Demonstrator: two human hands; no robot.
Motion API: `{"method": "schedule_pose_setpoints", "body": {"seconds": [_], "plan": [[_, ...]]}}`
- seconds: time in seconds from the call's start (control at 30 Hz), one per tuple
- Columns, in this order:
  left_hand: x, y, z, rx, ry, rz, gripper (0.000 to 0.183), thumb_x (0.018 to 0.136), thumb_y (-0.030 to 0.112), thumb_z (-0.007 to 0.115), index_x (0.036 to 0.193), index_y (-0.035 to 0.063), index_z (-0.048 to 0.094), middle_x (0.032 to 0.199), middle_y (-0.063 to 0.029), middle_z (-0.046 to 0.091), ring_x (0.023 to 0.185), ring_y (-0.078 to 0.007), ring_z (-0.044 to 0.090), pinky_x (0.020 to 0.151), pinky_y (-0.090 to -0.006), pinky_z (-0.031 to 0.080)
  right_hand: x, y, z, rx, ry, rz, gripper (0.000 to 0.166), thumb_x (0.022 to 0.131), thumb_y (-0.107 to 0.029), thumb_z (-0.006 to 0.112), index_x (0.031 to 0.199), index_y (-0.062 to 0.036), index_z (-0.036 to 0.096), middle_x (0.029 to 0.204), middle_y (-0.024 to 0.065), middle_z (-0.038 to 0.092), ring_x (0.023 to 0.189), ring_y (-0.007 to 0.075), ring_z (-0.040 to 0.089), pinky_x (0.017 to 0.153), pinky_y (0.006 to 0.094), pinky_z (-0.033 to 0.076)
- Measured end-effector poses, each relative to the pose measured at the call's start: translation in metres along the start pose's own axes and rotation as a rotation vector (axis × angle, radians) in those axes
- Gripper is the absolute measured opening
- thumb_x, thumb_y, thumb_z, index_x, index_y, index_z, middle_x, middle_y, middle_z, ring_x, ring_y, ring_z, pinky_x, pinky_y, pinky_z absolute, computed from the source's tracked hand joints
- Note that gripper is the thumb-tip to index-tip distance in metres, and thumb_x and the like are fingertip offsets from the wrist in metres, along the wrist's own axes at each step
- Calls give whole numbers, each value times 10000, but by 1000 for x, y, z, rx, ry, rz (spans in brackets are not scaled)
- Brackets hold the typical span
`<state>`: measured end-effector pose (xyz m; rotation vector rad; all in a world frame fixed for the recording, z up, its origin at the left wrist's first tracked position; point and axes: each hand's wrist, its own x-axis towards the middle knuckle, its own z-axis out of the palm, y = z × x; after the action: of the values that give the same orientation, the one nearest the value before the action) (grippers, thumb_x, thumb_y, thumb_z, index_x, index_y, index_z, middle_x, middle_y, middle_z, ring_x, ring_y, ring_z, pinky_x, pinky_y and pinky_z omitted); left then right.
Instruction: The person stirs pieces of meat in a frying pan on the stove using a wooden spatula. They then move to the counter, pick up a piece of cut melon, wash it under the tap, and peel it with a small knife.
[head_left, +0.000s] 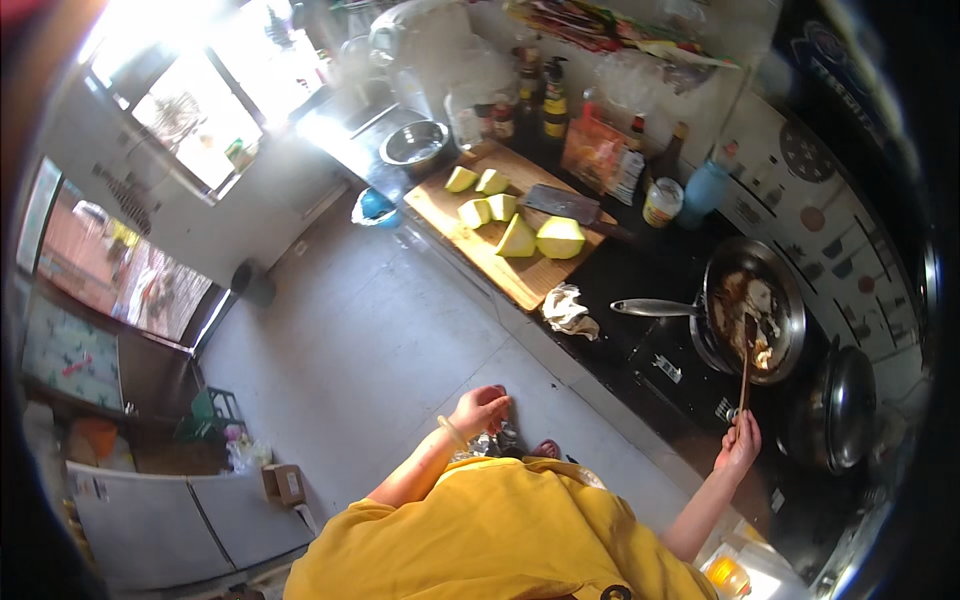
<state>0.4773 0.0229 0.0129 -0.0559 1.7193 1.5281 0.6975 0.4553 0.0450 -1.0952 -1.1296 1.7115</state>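
My right hand (739, 444) grips the handle of a wooden spatula (745, 375), whose far end rests in a metal frying pan (796, 322). Browned and whitish food (754, 300) lies in the pan, which sits on the black stove with its handle pointing left. In front of my body, over the floor, hangs my left hand (481, 411), its fingers loosely curled; whether it holds anything is unclear. Pale green vegetable chunks (516, 236) and a cleaver (561, 202) lie on a wooden cutting board (525, 289) farther along the counter.
Between board and pan lies a crumpled cloth or paper (570, 311). A lidded pot (851, 409) stands right of the pan. Along the wall are a blue bottle (703, 191), a jar (663, 202) and sauce bottles (555, 101). A steel bowl (415, 144) sits beyond the board.
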Motion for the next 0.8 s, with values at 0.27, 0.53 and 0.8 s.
{"method": "schedule_pose_setpoints", "body": {"seconds": [0.27,0.53,0.8], "plan": [[-28,-6,2,-22,17,9,260,907,269,599,979,19,598,744,-68,614,546,-139,596,445,-263,484,7,-2,7,7,-74,-73,195,880,-151,641,1039,-39,622,761,9,600,474,10,406,385,150,270],[-33,-3,-24,-53,-4,16,246,913,259,591,1003,30,591,761,-60,612,557,-132,585,450,-253,471,5,-5,19,-26,-54,-80,224,884,-125,626,1069,-3,592,740,18,578,471,23,400,381,166,273],[-35,-4,-74,-132,31,44,184,900,189,592,950,12,591,723,-66,600,537,-136,579,439,-254,462,-11,-1,50,86,-81,-46,214,843,-90,667,1017,15,598,758,64,579,533,59,433,443,189,325]]}}
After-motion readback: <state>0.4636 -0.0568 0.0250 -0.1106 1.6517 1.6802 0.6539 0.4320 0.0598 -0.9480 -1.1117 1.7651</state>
